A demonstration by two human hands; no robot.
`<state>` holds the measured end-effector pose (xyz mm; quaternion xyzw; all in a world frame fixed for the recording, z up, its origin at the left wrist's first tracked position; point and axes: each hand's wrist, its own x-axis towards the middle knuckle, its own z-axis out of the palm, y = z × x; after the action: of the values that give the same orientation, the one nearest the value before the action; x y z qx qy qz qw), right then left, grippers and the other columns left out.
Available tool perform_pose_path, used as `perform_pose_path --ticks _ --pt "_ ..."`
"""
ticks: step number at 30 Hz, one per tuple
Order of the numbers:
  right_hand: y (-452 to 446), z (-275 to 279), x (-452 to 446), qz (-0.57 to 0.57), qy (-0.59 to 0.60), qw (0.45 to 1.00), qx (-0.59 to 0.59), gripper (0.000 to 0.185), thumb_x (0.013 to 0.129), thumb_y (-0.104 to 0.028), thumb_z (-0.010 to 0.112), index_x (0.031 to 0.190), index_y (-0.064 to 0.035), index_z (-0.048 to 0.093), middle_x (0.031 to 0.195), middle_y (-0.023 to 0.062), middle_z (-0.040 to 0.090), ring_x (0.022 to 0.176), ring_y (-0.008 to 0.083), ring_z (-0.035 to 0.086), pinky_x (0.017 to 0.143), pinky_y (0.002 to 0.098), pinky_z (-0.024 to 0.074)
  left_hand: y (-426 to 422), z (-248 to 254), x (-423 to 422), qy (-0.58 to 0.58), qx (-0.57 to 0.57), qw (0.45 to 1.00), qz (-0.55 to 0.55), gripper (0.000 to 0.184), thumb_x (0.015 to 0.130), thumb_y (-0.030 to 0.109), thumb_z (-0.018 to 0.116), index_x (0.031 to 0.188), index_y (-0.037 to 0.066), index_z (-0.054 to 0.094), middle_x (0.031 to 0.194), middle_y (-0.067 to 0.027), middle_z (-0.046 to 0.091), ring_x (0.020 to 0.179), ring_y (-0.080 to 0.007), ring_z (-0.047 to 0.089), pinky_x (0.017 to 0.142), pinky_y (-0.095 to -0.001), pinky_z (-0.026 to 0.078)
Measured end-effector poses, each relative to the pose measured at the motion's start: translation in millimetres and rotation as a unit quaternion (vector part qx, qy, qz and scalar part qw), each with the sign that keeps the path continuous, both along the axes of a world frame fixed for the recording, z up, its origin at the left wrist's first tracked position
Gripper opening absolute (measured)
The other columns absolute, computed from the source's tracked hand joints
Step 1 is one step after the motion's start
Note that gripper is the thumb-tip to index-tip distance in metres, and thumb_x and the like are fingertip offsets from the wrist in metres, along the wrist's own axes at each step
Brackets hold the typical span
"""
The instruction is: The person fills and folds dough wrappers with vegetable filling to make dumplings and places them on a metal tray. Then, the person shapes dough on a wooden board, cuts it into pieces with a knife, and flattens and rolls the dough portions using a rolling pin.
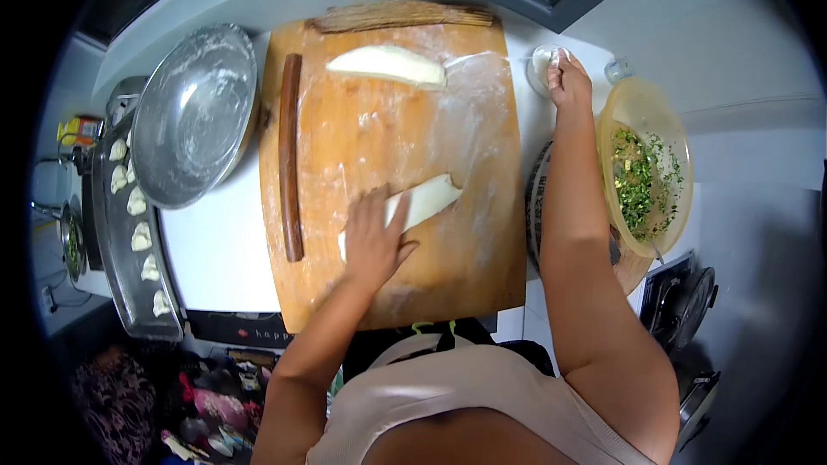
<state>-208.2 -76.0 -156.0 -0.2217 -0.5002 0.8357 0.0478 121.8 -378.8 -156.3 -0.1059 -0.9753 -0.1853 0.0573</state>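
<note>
My left hand [372, 239] lies over a pale dough roll [433, 200] on the wooden board [388, 138], fingers spread and pressing on top. Up at the right, my right hand [568, 79] is closed at a small clear bowl [543, 67]; whatever its fingers hold is too small to make out. A second, thicker piece of dough [388, 65] rests near the far edge of the board. White flour dusts the wood, mostly on its right side. Along the left side lies a dark rolling pin [292, 159].
A large floured metal bowl [196, 116] stands left of the board. Beyond it, a dark tray [129, 267] carries several shaped dough pieces. At right is a yellow bowl [687, 181] of chopped green filling. A bundle of dry stalks [401, 16] lies along the board's far edge.
</note>
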Motion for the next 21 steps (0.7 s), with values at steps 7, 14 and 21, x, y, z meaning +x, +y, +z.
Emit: perform_pose_path --ticks 7,14,21 --pt "-87.6 -10.0 189.0 0.135 -0.079 0.983 0.094 0.025 0.096 -0.001 0.045 0.119 -0.0019 0.053 0.105 0.0115 0.064 0.094 0.0218 0.064 0.079 0.0276 0.0547 -31.5 -7.0 -66.2 -0.286 0.202 0.932 0.089 0.061 0.08 0.037 0.073 0.132 0.014 0.052 0.118 -0.017 0.062 0.105 -0.0316 0.061 0.086 -0.0394 0.05" --pt "-176.5 -88.8 243.8 0.341 0.149 0.591 0.715 0.067 0.083 -0.026 0.06 0.14 0.0005 0.037 0.142 0.023 0.042 0.134 0.0348 0.036 0.113 0.0435 0.0255 -82.9 -38.3 -91.2 -0.382 0.525 0.725 0.231 0.068 0.09 0.046 0.063 0.132 -0.003 0.045 0.114 -0.0189 0.062 0.095 -0.0248 0.063 0.082 -0.0366 0.051" --pt "-116.4 -57.3 289.1 0.533 0.279 0.46 0.653 0.078 0.079 -0.04 0.066 0.141 -0.0022 0.038 0.145 0.0169 0.04 0.138 0.0322 0.032 0.113 0.0478 0.0218 -86.0 -33.8 -80.8 -0.364 0.549 0.729 0.186 0.068 0.084 0.043 0.071 0.128 -0.003 0.048 0.111 -0.0177 0.062 0.096 -0.0235 0.062 0.083 -0.0353 0.05"
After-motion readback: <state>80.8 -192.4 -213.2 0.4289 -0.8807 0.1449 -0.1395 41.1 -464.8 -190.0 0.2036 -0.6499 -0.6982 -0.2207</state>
